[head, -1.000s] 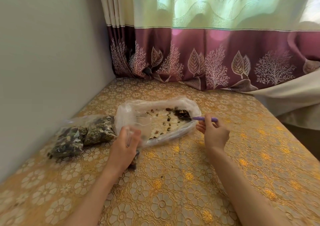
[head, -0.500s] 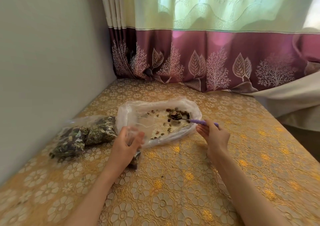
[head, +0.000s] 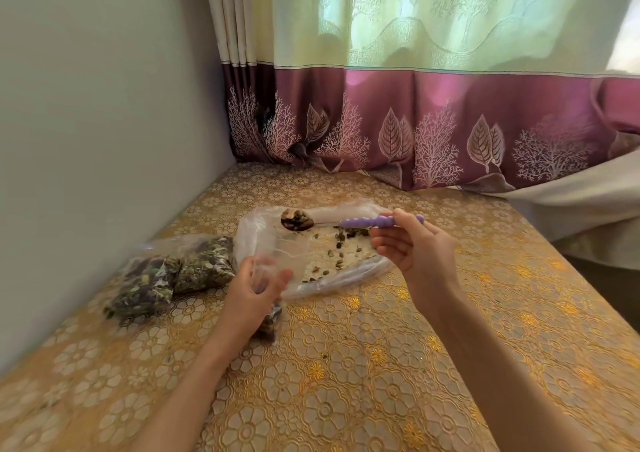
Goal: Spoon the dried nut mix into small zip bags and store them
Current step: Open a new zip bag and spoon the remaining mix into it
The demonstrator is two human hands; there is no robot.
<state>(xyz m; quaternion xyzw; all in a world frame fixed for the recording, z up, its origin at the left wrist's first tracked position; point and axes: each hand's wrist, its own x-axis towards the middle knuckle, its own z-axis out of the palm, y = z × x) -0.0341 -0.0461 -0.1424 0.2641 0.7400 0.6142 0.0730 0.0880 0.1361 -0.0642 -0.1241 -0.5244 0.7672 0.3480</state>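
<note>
My right hand (head: 414, 247) holds a purple-handled spoon (head: 363, 223) level above the big clear bag (head: 360, 268). The spoon's bowl carries a heap of nut mix (head: 297, 219). A few loose nuts (head: 341, 243) lie scattered inside the big bag. My left hand (head: 254, 290) pinches the mouth of a small zip bag (head: 270, 320), which hangs down to the table with some mix at its bottom. The loaded spoon is above and slightly right of that small bag's mouth.
Two filled zip bags (head: 173, 275) of mix lie at the left by the grey wall (head: 104, 139). The table wears a gold flowered cloth (head: 346, 365). A purple and green curtain (head: 415, 122) hangs behind. The table's right edge drops off near a white cloth (head: 588, 202).
My right hand scooped mix in the big bag, then lifted the loaded spoon up and left toward the small bag. My left hand kept hold of the small bag.
</note>
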